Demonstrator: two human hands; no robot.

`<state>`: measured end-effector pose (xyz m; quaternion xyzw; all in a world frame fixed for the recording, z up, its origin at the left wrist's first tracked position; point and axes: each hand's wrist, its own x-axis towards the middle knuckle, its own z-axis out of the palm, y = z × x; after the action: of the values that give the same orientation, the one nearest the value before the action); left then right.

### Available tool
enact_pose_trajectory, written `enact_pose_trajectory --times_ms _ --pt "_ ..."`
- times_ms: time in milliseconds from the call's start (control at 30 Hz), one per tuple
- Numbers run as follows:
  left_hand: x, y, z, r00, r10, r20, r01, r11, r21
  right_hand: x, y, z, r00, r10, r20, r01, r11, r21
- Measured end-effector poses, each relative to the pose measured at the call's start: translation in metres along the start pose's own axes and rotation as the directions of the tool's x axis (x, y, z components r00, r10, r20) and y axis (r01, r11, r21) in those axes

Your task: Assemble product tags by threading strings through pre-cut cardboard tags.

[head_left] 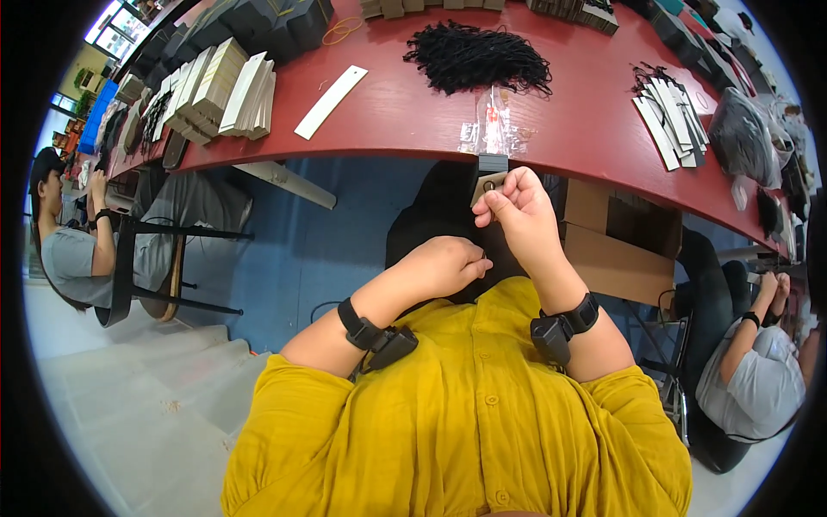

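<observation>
Yellow shirt (465, 414) up close, and two hands working on a small tag just under the red table (413, 121).

Right hand (517, 211) pinches a small dark card tag (488, 177) between thumb and fingers, holding it up near the table edge. The tag has a little round hole near its top. Left hand (444, 267) sits lower, just beside the right wrist, with its fingertips pressed together as if on something very thin; I cannot tell what. The tag looks light and stiff, like thin card, so it could bend if squeezed hard. Holding it by its flat sides, away from the hole, looks best. On the table lie a clear little bag (493, 129), a pile of black strings (478, 56) and stacks of tags (228, 86).
</observation>
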<state>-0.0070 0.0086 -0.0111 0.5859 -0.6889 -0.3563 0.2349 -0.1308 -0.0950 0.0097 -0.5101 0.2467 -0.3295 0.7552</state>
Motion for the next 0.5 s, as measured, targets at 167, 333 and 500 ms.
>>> enact_pose_trajectory --times_ms 167,333,500 --pt "-0.001 -0.001 -0.001 0.997 -0.064 0.037 0.06 0.992 0.11 -0.011 0.013 -0.01 0.996 -0.003 -0.086 0.002 1.0 -0.019" --pt "-0.006 0.017 -0.015 0.857 0.001 -0.516 0.039 0.997 0.067 -0.038 0.012 -0.006 0.985 -0.113 -0.134 0.07 0.954 -0.292" --pt "-0.002 0.026 -0.011 0.78 0.213 -0.589 -0.175 0.977 0.121 -0.043 0.015 -0.006 0.967 -0.231 -0.105 0.141 0.834 -0.533"
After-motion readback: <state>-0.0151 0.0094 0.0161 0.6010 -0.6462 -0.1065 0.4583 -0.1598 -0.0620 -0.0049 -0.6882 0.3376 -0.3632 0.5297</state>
